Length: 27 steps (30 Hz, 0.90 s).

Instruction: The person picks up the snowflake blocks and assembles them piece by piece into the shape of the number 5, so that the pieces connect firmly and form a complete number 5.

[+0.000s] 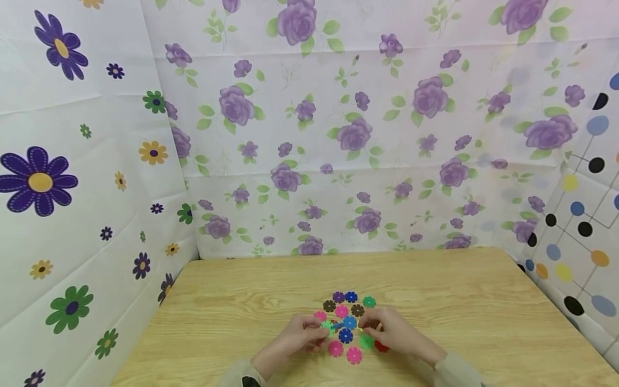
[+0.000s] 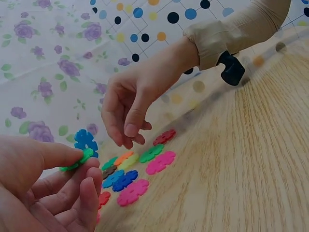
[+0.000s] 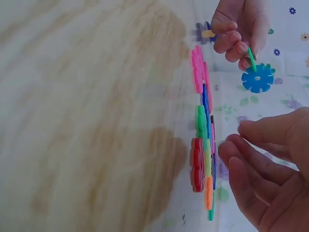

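Note:
My left hand pinches a green notched flower disc between thumb and fingertips. Slotted onto its edge is a blue notched disc, standing crosswise to the green one. Both are raised over the table. My right hand hovers to the right of this pair, above the loose discs, with fingers loosely bent and nothing between them. Under the hands lie several loose discs, among them a dark blue one, a pink one, a green one and a red one.
The wooden table bears the discs in a loose cluster near its front. Purple and brown discs lie at the cluster's far side. A rose-patterned cloth hangs behind, with patterned cloths on both sides.

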Each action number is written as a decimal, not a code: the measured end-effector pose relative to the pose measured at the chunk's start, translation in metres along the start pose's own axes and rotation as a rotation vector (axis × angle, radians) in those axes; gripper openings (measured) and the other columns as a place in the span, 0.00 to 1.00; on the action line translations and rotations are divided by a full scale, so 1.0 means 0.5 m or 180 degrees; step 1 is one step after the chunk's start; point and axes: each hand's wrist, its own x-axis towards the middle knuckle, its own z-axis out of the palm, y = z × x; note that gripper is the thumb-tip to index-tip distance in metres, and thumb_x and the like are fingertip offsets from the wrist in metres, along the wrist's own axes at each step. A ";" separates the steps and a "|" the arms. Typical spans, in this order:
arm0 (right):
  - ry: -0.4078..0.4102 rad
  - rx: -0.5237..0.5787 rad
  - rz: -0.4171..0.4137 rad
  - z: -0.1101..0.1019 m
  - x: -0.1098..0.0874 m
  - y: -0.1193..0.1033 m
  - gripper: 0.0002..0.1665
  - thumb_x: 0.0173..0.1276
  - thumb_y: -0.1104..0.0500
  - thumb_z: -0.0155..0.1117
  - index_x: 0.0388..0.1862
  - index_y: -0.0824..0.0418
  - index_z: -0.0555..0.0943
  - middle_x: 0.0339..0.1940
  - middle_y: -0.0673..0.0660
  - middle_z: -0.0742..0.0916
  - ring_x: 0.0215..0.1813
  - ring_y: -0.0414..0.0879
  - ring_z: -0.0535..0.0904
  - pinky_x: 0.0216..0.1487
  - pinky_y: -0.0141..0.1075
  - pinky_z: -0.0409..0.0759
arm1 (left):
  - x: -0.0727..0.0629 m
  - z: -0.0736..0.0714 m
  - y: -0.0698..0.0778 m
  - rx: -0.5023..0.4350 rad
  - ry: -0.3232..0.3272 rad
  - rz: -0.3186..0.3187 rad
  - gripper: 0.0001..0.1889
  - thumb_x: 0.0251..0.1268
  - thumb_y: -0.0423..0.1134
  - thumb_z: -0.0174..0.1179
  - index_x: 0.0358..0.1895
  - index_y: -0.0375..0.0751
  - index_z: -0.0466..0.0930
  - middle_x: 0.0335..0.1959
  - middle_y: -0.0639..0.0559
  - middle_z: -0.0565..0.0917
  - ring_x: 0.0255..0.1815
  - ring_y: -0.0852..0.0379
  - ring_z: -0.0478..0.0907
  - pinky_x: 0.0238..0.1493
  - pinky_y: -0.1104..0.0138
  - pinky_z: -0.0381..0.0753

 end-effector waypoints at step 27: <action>-0.0325 -0.0318 0.0391 0.008 -0.003 -0.004 0.14 0.53 0.59 0.77 0.38 0.58 0.84 0.29 0.43 0.83 0.30 0.32 0.74 0.31 0.27 0.75 | 0.005 0.017 -0.007 -0.0027 -0.0027 -0.0033 0.08 0.63 0.37 0.62 0.39 0.35 0.80 0.31 0.47 0.87 0.27 0.62 0.80 0.29 0.74 0.77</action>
